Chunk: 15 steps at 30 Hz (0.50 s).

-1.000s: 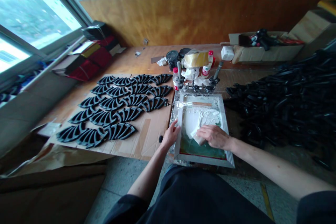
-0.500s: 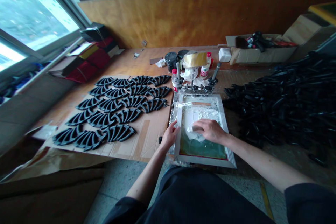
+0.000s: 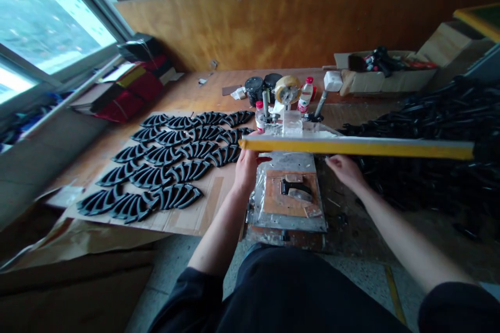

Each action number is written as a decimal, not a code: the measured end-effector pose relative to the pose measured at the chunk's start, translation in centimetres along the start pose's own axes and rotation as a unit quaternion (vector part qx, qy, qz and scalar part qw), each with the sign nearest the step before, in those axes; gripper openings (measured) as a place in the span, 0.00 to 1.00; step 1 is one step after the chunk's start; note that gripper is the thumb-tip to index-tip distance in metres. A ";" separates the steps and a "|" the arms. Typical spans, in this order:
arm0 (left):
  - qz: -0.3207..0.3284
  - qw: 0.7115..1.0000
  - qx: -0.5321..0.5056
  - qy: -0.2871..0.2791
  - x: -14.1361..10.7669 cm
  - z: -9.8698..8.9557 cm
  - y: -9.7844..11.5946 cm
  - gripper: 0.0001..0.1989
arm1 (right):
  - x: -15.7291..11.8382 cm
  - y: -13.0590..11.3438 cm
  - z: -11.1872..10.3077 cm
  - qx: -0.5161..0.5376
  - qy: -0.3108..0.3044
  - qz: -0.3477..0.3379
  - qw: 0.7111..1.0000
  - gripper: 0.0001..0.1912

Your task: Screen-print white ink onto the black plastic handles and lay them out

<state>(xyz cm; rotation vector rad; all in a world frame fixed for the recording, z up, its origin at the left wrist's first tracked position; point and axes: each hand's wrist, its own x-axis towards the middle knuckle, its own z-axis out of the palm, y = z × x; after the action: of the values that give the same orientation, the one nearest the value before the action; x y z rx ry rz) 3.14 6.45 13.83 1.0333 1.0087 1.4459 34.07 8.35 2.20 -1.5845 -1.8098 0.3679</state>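
Note:
A screen-printing frame (image 3: 351,147) is tilted up and shows nearly edge-on, with a yellow lower side. My left hand (image 3: 247,169) grips its left end, fingers partly hidden behind it. Just under the frame, right of the base, is my right hand (image 3: 346,170), fingers curled together; whatever they hold is too small or hidden to name. Below lies a metal base plate (image 3: 289,223) bearing a brown board (image 3: 275,200). On that board rests a single black curved part (image 3: 297,187), touched by neither hand.
Rows of black ribbed fan-shaped parts (image 3: 167,138) lie on cardboard (image 3: 213,203) at left. A heap of black parts (image 3: 425,192) fills the right. Behind the base stand red-capped bottles (image 3: 305,94), dark tubs (image 3: 253,91), a tape roll (image 3: 287,89) and an open carton (image 3: 375,83).
The frame has swung up off the base, uncovering the board and black part. My left hand rose with it. My right hand left the screen's surface and moved right, below the frame.

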 end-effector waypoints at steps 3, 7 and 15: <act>-0.006 0.999 -0.020 0.024 0.2 0.4 -1.1 0.23 | -3.6 -2.7 4.5 -0.094 -0.105 -0.043 0.989 0.13; -0.245 0.970 -0.005 -0.006 -4.8 0.4 -6.4 0.30 | -5.8 -7.2 7.0 -0.170 -0.177 0.016 0.969 0.06; -0.340 0.940 0.040 0.010 -9.0 -2.0 -11.4 0.25 | -7.8 -9.6 5.0 -0.004 -0.178 -0.128 0.976 0.07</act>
<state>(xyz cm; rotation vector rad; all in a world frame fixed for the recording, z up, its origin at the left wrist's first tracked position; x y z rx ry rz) 5.07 -1.48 1.60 0.6237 1.2864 0.8484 23.71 -0.02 2.12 -1.3275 -2.2603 0.5493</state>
